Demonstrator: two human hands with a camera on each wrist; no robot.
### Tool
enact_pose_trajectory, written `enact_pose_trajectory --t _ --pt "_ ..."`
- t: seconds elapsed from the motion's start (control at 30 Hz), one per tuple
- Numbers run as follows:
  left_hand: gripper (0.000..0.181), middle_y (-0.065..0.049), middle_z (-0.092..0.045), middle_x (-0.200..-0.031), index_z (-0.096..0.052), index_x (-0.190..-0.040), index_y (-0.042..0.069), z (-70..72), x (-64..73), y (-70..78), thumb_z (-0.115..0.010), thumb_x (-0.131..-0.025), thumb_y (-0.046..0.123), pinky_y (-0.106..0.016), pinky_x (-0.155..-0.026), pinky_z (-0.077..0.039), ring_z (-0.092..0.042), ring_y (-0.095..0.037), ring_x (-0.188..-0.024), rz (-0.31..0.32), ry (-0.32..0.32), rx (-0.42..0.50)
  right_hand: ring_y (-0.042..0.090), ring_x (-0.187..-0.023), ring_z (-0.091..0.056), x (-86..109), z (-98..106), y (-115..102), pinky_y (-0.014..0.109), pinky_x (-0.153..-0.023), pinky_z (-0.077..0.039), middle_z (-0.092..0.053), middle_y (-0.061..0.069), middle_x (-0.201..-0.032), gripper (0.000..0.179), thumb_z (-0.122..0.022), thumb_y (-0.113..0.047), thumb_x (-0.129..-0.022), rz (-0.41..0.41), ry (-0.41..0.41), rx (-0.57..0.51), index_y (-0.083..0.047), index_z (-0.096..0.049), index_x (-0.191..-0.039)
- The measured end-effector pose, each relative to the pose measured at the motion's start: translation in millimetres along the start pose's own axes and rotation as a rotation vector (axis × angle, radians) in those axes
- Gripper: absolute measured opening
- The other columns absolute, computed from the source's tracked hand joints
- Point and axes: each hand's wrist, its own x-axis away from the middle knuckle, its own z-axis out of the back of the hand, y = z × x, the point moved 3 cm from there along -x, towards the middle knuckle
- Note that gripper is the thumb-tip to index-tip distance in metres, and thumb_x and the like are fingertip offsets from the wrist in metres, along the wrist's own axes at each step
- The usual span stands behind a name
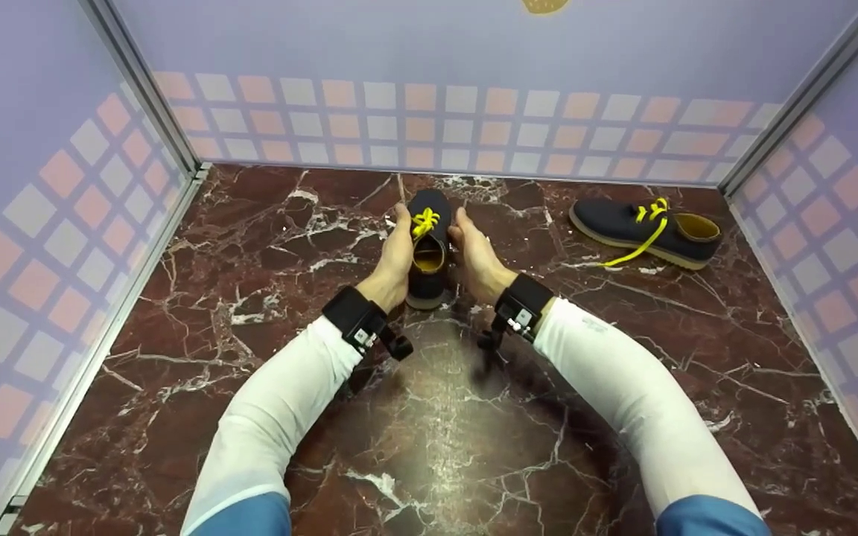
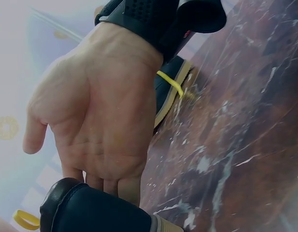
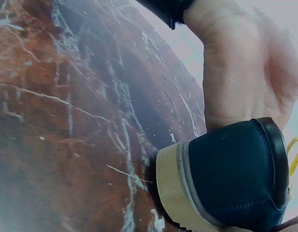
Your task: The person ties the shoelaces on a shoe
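Between my two hands a dark navy shoe point(image 1: 427, 201) stands upright on the marbled surface, toe toward the back wall. Its yellow lace point(image 1: 424, 221) is gathered in a bow, and the lining inside is yellow. My left hand point(image 1: 392, 262) lies along the shoe's left side with its fingers stretched forward. On the other side is my right hand point(image 1: 478, 257), its fingers extended beside the shoe. The left wrist view shows the right palm point(image 2: 110, 106) flat behind the shoe's heel point(image 2: 100, 208). In the right wrist view the left palm point(image 3: 240, 77) is beyond the heel point(image 3: 231, 169).
A matching shoe point(image 1: 615, 225) sits at the right, toe pointing left, with one end of its yellow lace point(image 1: 634, 251) trailing onto the dark red marbled surface point(image 1: 287, 313). Lilac panels with pink and white squares point(image 1: 421, 123) enclose the back and both sides.
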Motion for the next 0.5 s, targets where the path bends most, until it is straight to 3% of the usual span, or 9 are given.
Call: enact_pose_trajectory --t 0.17,0.37,0.5 --pt "0.085 -0.014 -0.050 -0.169 -0.053 -0.163 0.008 2.0 -7.1 3.5 -0.023 -0.115 0.072 -0.040 -0.139 -0.031 -0.050 -0.029 -0.153 -0.013 0.022 0.003 0.033 -0.177 -0.020 -8.2 -1.8 -1.3 0.053 -0.146 -0.018 -0.015 0.012 -0.191 0.090 -0.026 -0.068 -0.116 -0.017 0.007 0.020 -0.008 -0.012 -0.181" --pt "0.085 -0.015 -0.060 -0.152 -0.059 -0.156 0.007 1.8 -13.4 5.9 -0.022 -0.115 0.071 -0.038 -0.128 -0.044 -0.061 -0.027 -0.133 -0.001 0.018 0.025 0.035 -0.175 -0.027 -15.2 -2.4 -3.1 0.053 -0.144 -0.025 -0.020 0.013 -0.190 0.089 -0.025 -0.067 -0.117 0.000 -0.015 0.012 -0.007 -0.011 -0.181" --pt "0.085 -0.014 -0.059 -0.153 -0.059 -0.157 0.008 2.1 -17.0 7.6 -0.023 -0.115 0.073 -0.037 -0.128 -0.044 -0.061 -0.026 -0.134 0.001 0.032 0.024 0.033 -0.175 -0.028 -18.0 -3.0 -4.9 0.053 -0.143 -0.027 -0.022 0.011 -0.190 0.088 -0.027 -0.067 -0.117 0.003 -0.007 0.024 -0.008 -0.015 -0.181"
